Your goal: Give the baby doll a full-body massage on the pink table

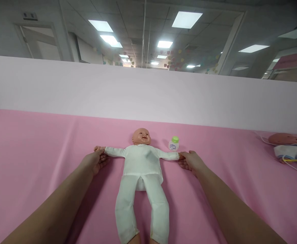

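A baby doll (142, 161) in a white top and white trousers lies on its back on a pink sheet, arms stretched out to both sides. My left hand (94, 161) is closed round the doll's wrist on the left of the view, thumb on top and fingers beneath. On the other side my right hand (191, 162) pinches the doll's other wrist at the sleeve's end. Just beyond my right hand stands a small clear bottle (173, 145) with a green cap and a printed label. The doll's feet are cut off by the bottom edge.
The pink sheet (49, 142) covers the surface up to a low white wall (138, 95). Glass above it shows ceiling lights. At the far right lies a second doll (285, 139) in white and blue, with a thin white tube and a yellow piece on it.
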`<state>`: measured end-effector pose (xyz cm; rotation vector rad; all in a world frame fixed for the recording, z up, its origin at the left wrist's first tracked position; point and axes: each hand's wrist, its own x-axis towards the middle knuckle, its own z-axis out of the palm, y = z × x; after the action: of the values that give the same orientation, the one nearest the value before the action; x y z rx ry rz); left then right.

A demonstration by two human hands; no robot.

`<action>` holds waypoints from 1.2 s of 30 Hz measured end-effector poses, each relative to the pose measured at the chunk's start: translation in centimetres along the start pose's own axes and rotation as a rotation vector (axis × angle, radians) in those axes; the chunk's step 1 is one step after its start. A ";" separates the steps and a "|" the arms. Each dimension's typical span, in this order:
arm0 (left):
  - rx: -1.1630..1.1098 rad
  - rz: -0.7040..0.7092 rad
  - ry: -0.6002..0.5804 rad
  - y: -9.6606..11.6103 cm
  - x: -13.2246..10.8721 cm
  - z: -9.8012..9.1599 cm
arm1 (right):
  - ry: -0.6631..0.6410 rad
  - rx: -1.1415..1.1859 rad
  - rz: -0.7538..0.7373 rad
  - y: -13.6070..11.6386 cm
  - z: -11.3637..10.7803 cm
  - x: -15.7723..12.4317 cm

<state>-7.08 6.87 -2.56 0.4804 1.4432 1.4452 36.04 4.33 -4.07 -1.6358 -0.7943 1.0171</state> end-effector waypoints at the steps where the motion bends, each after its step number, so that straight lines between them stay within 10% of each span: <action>1: -0.003 -0.001 -0.011 0.0 0.0 0.0 | -0.004 0.003 0.006 0.0 0.0 0.0; 5: 0.036 0.113 -0.065 -0.2 -0.8 -0.1 | 0.065 -0.095 -0.073 -1.0 0.4 -1.3; 9: 0.403 0.434 -0.074 -0.1 -3.8 0.4 | 0.173 -0.388 -0.479 -2.1 1.7 -4.5; 19: 1.019 1.001 -0.409 -1.6 -8.2 2.4 | -0.162 -0.607 -1.171 -0.6 6.0 -8.9; 29: 1.236 1.222 -0.516 -2.3 -8.3 2.5 | -0.312 -0.711 -1.294 -0.6 6.8 -9.4; 36: 0.948 0.924 -0.287 -1.7 -8.2 2.3 | -0.039 -0.432 -0.996 -0.2 5.6 -7.5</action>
<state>-1.12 0.89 -0.68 2.0613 1.6769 1.1376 27.76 0.14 -2.82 -1.2659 -1.7007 0.1622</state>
